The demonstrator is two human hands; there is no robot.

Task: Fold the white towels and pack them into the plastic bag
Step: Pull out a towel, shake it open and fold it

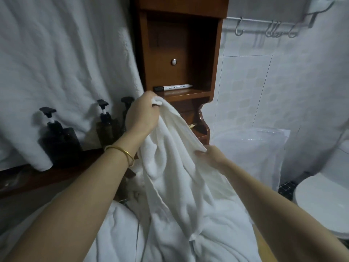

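Up at centre frame, my left hand has its fingers curled tight round one corner of the white towel and holds that corner high, level with the lowest shelf of the wooden cabinet. I see a gold bangle on that wrist. Lower and to the right, my right hand pinches the same hem further along. Its fingertips are partly hidden behind the cloth, so I cannot tell how many of them grip. Between the two hands the hem runs taut and slanted, and the rest of the towel hangs down in loose folds onto a heap of white towelling at the near edge.

Just beyond the right hand, the plastic bag stands against the tiled wall, right of the cabinet and apart from the towel. A marker pen lies on the cabinet shelf behind my left hand. To the left, dark pump bottles stand on a ledge, under a large hanging towel. Far right, a hook rail runs along the wall, with a toilet below it.
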